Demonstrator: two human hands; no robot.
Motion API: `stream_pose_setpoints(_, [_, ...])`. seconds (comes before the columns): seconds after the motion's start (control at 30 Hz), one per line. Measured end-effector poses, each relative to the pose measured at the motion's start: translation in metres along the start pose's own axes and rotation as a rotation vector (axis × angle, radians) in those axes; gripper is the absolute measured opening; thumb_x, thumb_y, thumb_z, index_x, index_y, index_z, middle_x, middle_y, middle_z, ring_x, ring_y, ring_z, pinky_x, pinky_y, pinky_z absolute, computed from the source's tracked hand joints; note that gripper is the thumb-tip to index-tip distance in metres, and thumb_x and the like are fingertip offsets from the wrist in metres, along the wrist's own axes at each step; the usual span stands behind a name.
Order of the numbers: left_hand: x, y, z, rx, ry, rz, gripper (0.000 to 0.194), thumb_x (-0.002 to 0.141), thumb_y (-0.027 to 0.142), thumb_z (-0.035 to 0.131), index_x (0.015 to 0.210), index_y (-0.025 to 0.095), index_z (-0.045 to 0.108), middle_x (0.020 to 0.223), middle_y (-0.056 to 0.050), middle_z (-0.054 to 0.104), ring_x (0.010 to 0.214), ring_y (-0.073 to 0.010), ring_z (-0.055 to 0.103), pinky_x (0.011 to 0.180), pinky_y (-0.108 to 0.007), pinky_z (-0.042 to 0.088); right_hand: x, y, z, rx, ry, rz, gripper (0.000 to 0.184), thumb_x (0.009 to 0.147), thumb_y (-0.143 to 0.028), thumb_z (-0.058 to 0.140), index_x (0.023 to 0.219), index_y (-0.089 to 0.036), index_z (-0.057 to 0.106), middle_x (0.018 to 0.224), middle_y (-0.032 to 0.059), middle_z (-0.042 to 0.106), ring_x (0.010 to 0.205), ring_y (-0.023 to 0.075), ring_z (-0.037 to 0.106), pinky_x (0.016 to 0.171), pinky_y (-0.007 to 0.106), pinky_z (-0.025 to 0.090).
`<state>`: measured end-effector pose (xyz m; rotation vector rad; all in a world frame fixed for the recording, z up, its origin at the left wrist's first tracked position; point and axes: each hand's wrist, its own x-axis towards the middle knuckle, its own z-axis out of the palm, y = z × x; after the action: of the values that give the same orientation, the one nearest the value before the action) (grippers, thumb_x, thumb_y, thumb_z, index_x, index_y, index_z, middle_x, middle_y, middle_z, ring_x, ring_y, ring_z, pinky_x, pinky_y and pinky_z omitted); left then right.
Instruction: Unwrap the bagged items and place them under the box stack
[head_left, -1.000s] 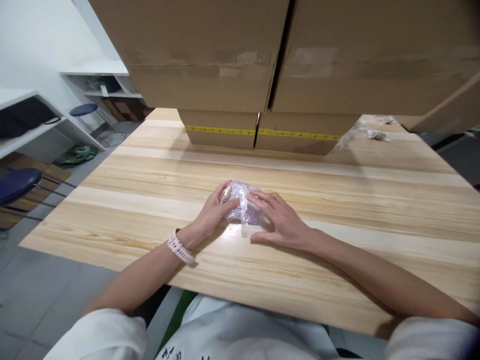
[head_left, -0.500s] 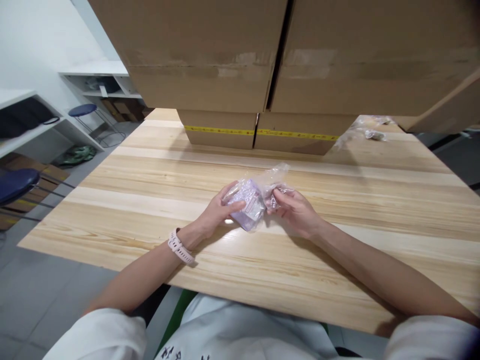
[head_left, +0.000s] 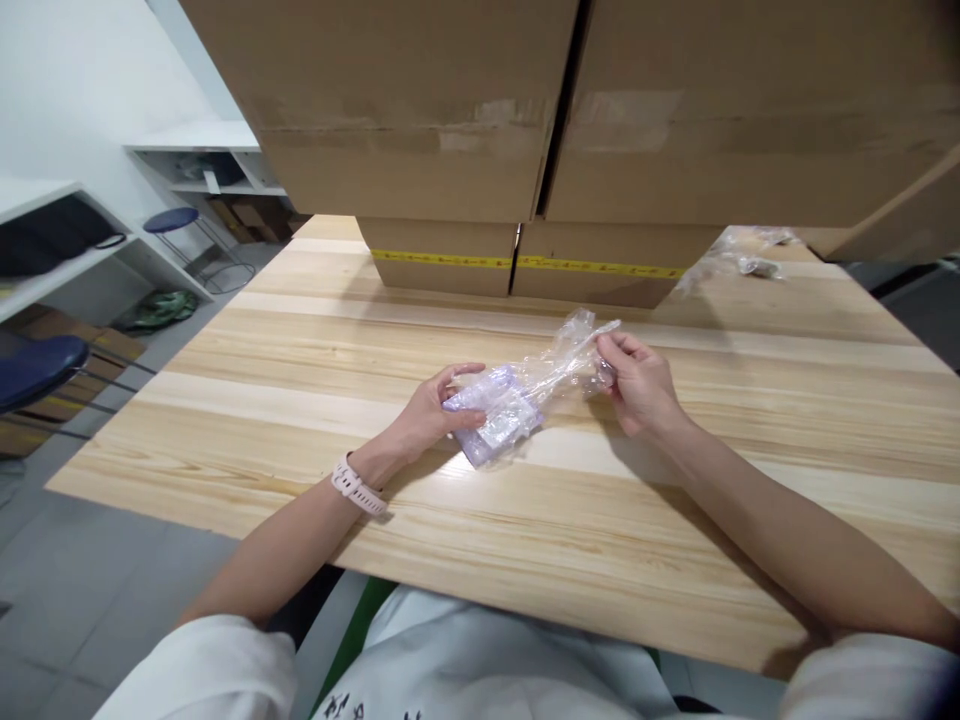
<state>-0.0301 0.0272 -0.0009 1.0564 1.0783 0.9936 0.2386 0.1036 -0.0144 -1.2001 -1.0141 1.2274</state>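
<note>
A small purple box (head_left: 469, 442) with a pale label lies inside a clear plastic bag (head_left: 559, 372), tilted just over the wooden table. My left hand (head_left: 435, 408) grips the box from its left side, thumb on top and fingers behind. Pinched in my right hand (head_left: 637, 378) is the gathered end of the bag, pulled out taut and twisted to the right of the box. What the box holds cannot be seen.
Large cardboard boxes (head_left: 405, 110) stand stacked at the back of the wooden table (head_left: 262, 400), the lower ones banded with yellow tape (head_left: 442, 260). Crumpled clear plastic (head_left: 712, 262) lies at the back right. Blue stools (head_left: 37, 370) and white shelves (head_left: 187, 140) are off to the left.
My right hand has moved right and slightly away from me, stretching the bag's end out from the box. My left hand keeps its hold, with the box turned a little.
</note>
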Motion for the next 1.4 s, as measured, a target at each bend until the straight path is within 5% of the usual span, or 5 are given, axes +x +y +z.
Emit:
stream_pose_setpoints(0.2, [0.007, -0.011, -0.01, 0.239, 0.058, 0.116, 0.071, 0.074, 0.027, 0.089, 0.138, 0.02, 0.062, 0.087, -0.002, 0.066, 0.078, -0.0175, 0.063, 0.071, -0.031, 0.049, -0.001, -0.015, -0.007, -0.367, 0.246, -0.614, 0.03, 0.09, -0.029, 0.065, 0.119, -0.024, 0.064, 0.118, 0.0084, 0.067, 0.102, 0.0223, 0.064, 0.089, 0.041, 0.053])
stream_pose_setpoints(0.3, [0.008, -0.014, -0.01, 0.324, 0.089, 0.145, 0.072, 0.075, 0.026, 0.087, 0.141, 0.021, 0.059, 0.092, -0.004, 0.066, 0.083, -0.02, 0.064, 0.077, -0.035, 0.051, -0.011, -0.023, -0.006, -0.658, -0.083, -0.896, 0.029, 0.097, -0.028, 0.06, 0.126, -0.026, 0.066, 0.131, 0.0094, 0.067, 0.124, 0.0283, 0.06, 0.11, 0.052, 0.043])
stream_pose_setpoints(0.5, [-0.005, -0.004, 0.009, 0.611, 0.307, 0.505, 0.055, 0.08, 0.027, 0.084, 0.132, 0.025, 0.065, 0.134, -0.011, 0.062, 0.128, -0.032, 0.049, 0.112, -0.05, 0.039, -0.026, 0.007, 0.007, -0.921, -0.655, -0.614, 0.041, 0.1, -0.042, 0.059, 0.139, -0.029, 0.062, 0.148, 0.0096, 0.06, 0.137, 0.0331, 0.051, 0.113, 0.059, 0.038])
stream_pose_setpoints(1.17, [0.022, 0.006, -0.054, 0.252, 0.456, 0.042, 0.024, 0.064, 0.011, 0.075, 0.086, 0.017, 0.072, 0.068, 0.001, 0.061, 0.055, -0.0121, 0.053, 0.051, -0.025, 0.041, -0.008, 0.007, -0.007, -1.095, -0.479, -0.508, 0.032, 0.09, -0.047, 0.068, 0.112, -0.024, 0.069, 0.076, 0.0043, 0.071, 0.078, 0.0279, 0.061, 0.085, 0.043, 0.041])
stream_pose_setpoints(1.4, [0.019, 0.011, -0.048, 0.453, 0.483, 0.347, 0.036, 0.077, 0.027, 0.079, 0.113, 0.024, 0.073, 0.129, -0.01, 0.066, 0.116, -0.0261, 0.06, 0.091, -0.038, 0.054, -0.006, -0.006, -0.01, -1.076, -0.606, -0.468, 0.046, 0.087, -0.054, 0.073, 0.12, -0.022, 0.071, 0.084, 0.005, 0.074, 0.075, 0.0248, 0.062, 0.077, 0.036, 0.04])
